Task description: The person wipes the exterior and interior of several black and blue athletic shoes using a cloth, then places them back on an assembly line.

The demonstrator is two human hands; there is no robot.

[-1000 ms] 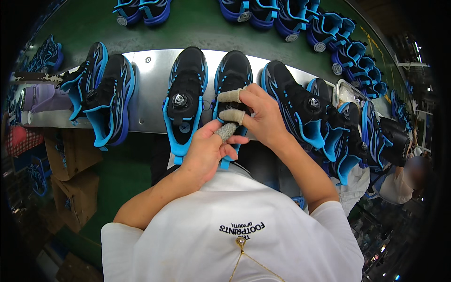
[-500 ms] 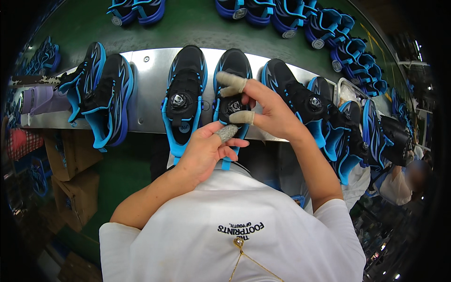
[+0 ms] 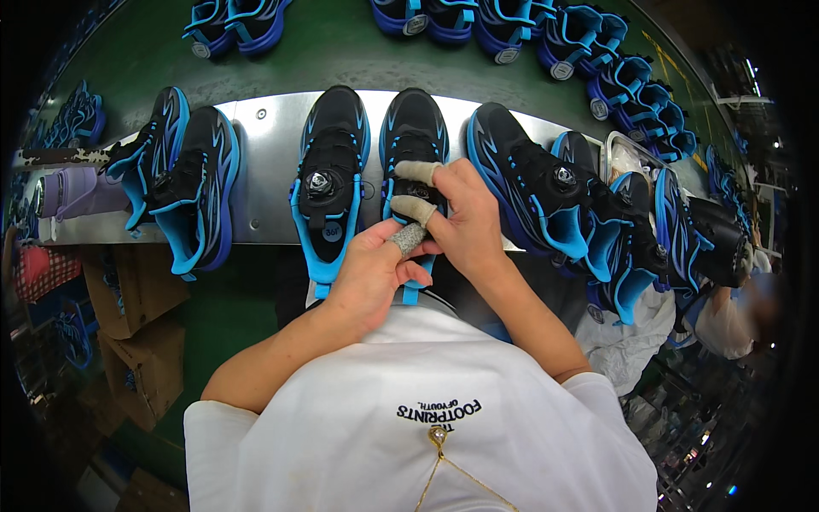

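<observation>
Right of centre, a black sneaker (image 3: pixel 415 115) with blue trim stands on a metal ledge, toe away from me. My right hand (image 3: pixel 467 218), with beige finger cots on thumb and forefinger, closes over its lacing dial, which is mostly hidden. At the heel end, my left hand (image 3: pixel 371 275) grips the sneaker's tongue and collar area; a grey wrap covers one fingertip, and some fingers are curled. The matching sneaker (image 3: pixel 333 128) stands just left, its round dial (image 3: pixel 321 183) showing, untouched by either hand.
More sneakers stand on the ledge (image 3: pixel 264 183), a pair (image 3: pixel 205 183) at left and several (image 3: pixel 533 183) at right. Beyond lies a green surface (image 3: pixel 324 51) with rows of sneakers. A lilac bottle (image 3: pixel 77 192) lies far left; cardboard boxes (image 3: pixel 141 290) sit below.
My right hand has come down and left from above the sneaker; its thumb and forefinger have closed over the dial. My left hand keeps its place. The view has shifted slightly.
</observation>
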